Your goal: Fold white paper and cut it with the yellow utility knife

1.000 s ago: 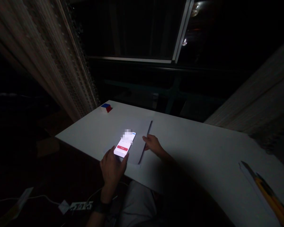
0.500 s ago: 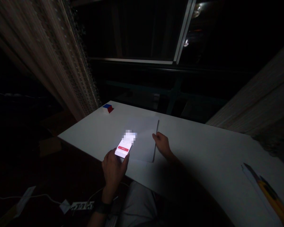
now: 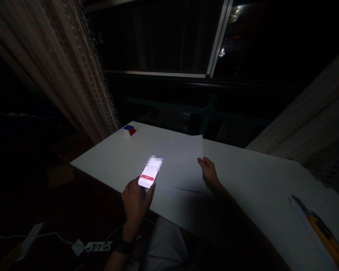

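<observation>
"So, from your end of the link, what did the hands have in them?"

"Both were occupied. I watched through the head camera, and the left hand [image 3: 135, 199] gripped the near end of a phone [image 3: 147, 180], thumb along its right side and fingers along its left. The right hand [image 3: 209, 171] was closed on the right edge of a white sheet [image 3: 180, 162], the thumb on top and the fingers curled under."

"Where was the phone, exactly?"

"Over the left part of the sheet, toward the near side of the white counter [image 3: 243, 177], its screen lit and facing up. I could make out a red button on it, but the far half was blocked out. Whether the phone touched the sheet or was held just above it, I couldn't tell."

"And the sheet, was it flat?"

"Not wholly, as I saw it. A dark shadow ran under its near edge toward the right, and its far right corner overlapped the counter's far edge in my view."

"Anything else around?"

"Yes. A cube [image 3: 129, 130] with a blue top and white and red sides sat near the far left corner, well apart from both hands. At the near right lay a yellow-handled tool [image 3: 326, 233], too dim for me to name. Curtains [image 3: 59, 56] hung left and right, and beyond the counter I saw a window frame [image 3: 219, 41]. Down at the near left was a power strip [image 3: 98, 246]."
</observation>
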{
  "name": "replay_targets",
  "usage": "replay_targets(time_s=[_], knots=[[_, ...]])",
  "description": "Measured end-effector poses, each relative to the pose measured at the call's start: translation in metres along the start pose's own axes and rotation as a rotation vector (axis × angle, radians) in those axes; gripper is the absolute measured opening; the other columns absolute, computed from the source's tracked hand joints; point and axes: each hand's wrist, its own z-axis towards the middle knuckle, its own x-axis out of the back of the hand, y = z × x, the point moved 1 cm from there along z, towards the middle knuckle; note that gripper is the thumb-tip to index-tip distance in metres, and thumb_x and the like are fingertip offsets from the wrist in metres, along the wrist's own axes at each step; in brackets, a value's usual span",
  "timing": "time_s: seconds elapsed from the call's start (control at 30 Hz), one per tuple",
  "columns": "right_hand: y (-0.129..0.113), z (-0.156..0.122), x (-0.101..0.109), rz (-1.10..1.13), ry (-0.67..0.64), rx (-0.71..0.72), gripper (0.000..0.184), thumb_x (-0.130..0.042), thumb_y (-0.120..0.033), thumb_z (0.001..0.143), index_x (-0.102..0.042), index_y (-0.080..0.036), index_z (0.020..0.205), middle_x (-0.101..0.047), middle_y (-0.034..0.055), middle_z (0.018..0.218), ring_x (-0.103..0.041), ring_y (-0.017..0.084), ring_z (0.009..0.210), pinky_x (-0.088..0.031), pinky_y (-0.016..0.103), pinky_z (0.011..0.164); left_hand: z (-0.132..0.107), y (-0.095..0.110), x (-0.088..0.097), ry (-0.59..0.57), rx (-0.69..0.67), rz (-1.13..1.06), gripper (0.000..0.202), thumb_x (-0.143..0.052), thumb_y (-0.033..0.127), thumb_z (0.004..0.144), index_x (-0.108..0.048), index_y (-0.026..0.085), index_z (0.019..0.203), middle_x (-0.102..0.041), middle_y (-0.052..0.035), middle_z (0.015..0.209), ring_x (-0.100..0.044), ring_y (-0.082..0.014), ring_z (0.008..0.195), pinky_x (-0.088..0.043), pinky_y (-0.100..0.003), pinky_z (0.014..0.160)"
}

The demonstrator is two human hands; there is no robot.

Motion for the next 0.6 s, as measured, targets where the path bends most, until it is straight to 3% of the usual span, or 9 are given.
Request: replay_targets(time_s=[0.17, 0.33, 0.5, 0.6], knots=[[0.015, 0.002, 0.068, -0.133, 0.031, -0.138, 0.045, -0.057, -0.06, 0.067, -0.034, -0.024, 0.056, -0.028, -0.009, 0.043, -0.028, 0.009, 0.039, -0.022, 0.025, 0.04, 0.001, 0.006, 0.0, -0.009, -0.02, 0.029, 0.053, -0.049, 0.053, 0.081, -0.053, 0.013, 0.114, -0.062, -0.0158, 0.105, -0.054, -0.0308, 0.103, -0.038, -0.044, 0.086], [0.035, -0.002, 0.13, -0.415, 0.131, -0.049, 0.042, -0.057, -0.062, 0.066, -0.048, -0.021, 0.059, -0.037, -0.0058, 0.046, -0.035, 0.011, 0.046, -0.028, 0.026, 0.045, 0.002, 0.014, -0.005, -0.029, -0.039, 0.029, 0.055, -0.048, 0.055, 0.081, -0.052, 0.012, 0.114, -0.062, -0.017, 0.104, -0.054, -0.0317, 0.103, -0.038, -0.046, 0.085], [0.034, -0.014, 0.151, -0.381, 0.173, -0.095, 0.04, -0.061, -0.059, 0.058, -0.057, -0.02, 0.066, -0.046, -0.0032, 0.048, -0.044, 0.014, 0.049, -0.035, 0.029, 0.05, -0.004, 0.029, -0.004, 0.048, -0.084, -0.005, 0.062, -0.051, 0.056, 0.079, -0.049, 0.009, 0.118, -0.049, -0.0249, 0.126, -0.043, -0.0378, 0.118, -0.034, -0.054, 0.091], [0.023, -0.021, 0.154, -0.296, 0.202, -0.189, 0.039, -0.065, -0.057, 0.052, -0.057, -0.02, 0.063, -0.053, -0.0007, 0.052, -0.049, 0.016, 0.053, -0.039, 0.029, 0.052, -0.006, 0.056, -0.008, 0.026, -0.196, -0.224, 0.064, -0.051, 0.051, 0.081, -0.044, 0.006, 0.125, -0.042, -0.0257, 0.134, -0.037, -0.0352, 0.126, -0.031, -0.05, 0.099]])
